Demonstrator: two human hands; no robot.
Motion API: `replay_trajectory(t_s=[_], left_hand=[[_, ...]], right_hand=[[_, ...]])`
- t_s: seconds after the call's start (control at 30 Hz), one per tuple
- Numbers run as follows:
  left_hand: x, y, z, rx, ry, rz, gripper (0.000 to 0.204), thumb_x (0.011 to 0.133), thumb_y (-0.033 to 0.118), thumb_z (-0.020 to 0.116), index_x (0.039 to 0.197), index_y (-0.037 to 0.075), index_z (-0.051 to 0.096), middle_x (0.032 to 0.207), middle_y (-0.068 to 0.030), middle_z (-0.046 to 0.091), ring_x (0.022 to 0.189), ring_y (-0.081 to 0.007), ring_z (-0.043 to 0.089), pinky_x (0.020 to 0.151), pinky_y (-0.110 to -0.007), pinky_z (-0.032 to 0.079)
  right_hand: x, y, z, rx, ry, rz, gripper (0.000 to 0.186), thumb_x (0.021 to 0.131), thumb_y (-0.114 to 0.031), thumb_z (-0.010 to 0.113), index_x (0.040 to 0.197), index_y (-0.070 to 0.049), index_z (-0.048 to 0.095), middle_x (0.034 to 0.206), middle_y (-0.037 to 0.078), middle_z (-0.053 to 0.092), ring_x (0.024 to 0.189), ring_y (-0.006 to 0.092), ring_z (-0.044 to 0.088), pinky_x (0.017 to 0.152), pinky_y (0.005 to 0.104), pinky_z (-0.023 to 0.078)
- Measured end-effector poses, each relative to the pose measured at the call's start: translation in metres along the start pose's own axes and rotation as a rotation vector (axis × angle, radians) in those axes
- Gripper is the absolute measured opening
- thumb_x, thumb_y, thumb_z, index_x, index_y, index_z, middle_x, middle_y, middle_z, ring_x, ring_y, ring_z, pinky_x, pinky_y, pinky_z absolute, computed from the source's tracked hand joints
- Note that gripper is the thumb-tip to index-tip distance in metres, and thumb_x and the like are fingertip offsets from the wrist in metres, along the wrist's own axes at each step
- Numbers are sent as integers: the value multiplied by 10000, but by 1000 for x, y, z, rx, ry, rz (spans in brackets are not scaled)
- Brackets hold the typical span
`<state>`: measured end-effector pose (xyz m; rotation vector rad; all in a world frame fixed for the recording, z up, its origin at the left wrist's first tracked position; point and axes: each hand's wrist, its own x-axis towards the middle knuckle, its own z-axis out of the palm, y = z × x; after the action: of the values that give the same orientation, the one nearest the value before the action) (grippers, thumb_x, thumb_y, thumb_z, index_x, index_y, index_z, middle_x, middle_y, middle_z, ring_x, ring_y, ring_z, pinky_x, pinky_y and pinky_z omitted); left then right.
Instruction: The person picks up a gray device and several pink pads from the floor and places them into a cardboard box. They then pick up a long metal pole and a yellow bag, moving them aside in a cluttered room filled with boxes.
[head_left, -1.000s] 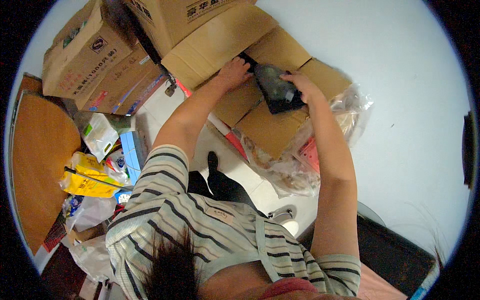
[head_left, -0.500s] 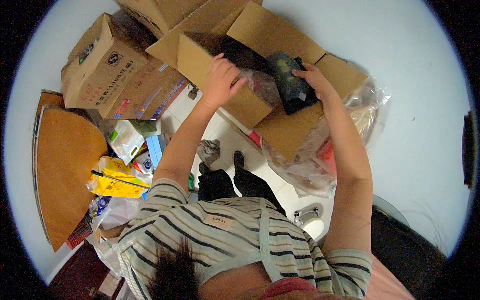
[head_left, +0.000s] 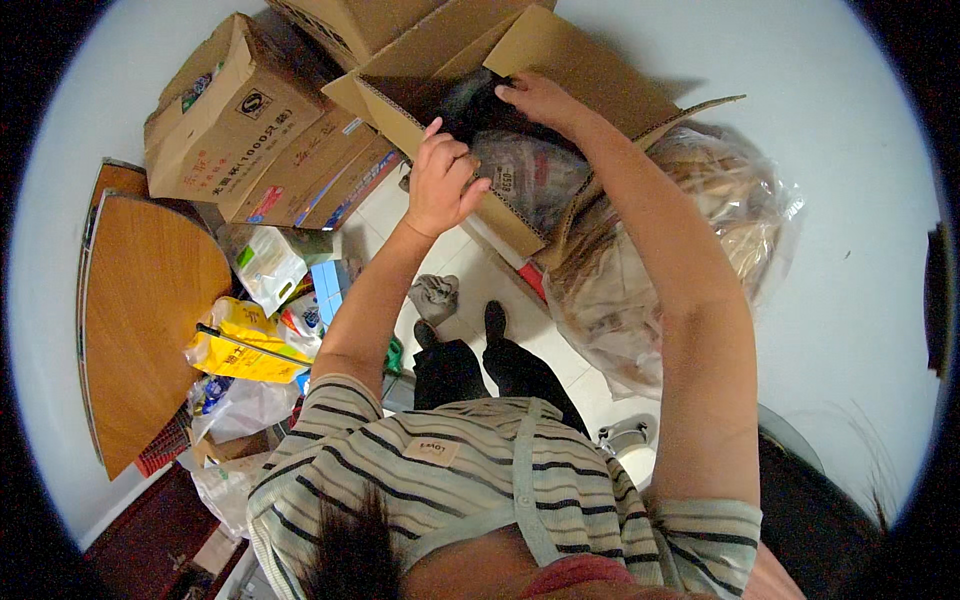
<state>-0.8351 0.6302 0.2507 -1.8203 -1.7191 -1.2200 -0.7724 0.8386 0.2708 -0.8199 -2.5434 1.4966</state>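
Observation:
An open brown cardboard box point(head_left: 590, 75) stands on the floor in front of me, its flaps spread. My left hand point(head_left: 443, 180) is curled over the top edge of the box's near wall. My right hand point(head_left: 537, 100) reaches inside the box, its fingers on a dark packet point(head_left: 470, 100) at the far side. Under it lie clear plastic-wrapped packets point(head_left: 530, 175). My striped shirt and dark trousers fill the lower part of the view.
Several more cardboard boxes point(head_left: 235, 110) are stacked to the left. A large clear plastic bag point(head_left: 700, 230) of brown material leans against the open box on the right. A wooden tabletop point(head_left: 140, 300), a yellow bag point(head_left: 235, 345) and loose packages crowd the left floor.
The box's flaps have come open. My right hand has carried the dark packet from above the flaps down into the box. My left hand moved from the flap onto the near wall's edge.

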Motion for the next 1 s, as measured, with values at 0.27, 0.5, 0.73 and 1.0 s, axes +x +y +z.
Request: replay_trajectory(t_s=[0.27, 0.5, 0.73, 1.0], left_hand=[[4, -8, 6, 72, -87, -59, 211, 673, 205, 651, 795, 65, 550, 951, -96, 521, 995, -289, 467, 985, -503, 277], [25, -17, 61, 62, -191, -82, 304, 732, 130, 592, 1031, 91, 546, 1238, -97, 436, 1220, -270, 329, 1023, -470, 217], [-9, -28, 113, -37, -565, -480, 393, 855, 162, 439, 1246, 135, 410, 1364, -78, 286, 1291, -256, 198, 1058, -387, 159], [-67, 18, 61, -47, -703, -482, 380, 742, 23, 498, 1118, 70, 501, 1237, -106, 432, 1175, -276, 378, 966, -388, 327]], right_hand=[[-91, -41, -45, -546, 592, -483, 271, 843, -284, 474, 933, -62, 600, 869, 172, 596, 830, 334, 562, 742, 421, 439], [-142, -12, -69, -987, 345, -258, 187, 839, -181, 503, 894, -23, 588, 892, 145, 588, 862, 315, 527, 803, 402, 394], [-178, 8, -72, -895, 619, -448, 209, 832, -150, 511, 968, -3, 570, 1054, 173, 532, 1025, 309, 483, 926, 407, 334], [-207, 34, -24, -445, 309, -128, 460, 799, -123, 536, 1214, 13, 393, 1197, 197, 446, 1124, 327, 416, 966, 373, 316]])
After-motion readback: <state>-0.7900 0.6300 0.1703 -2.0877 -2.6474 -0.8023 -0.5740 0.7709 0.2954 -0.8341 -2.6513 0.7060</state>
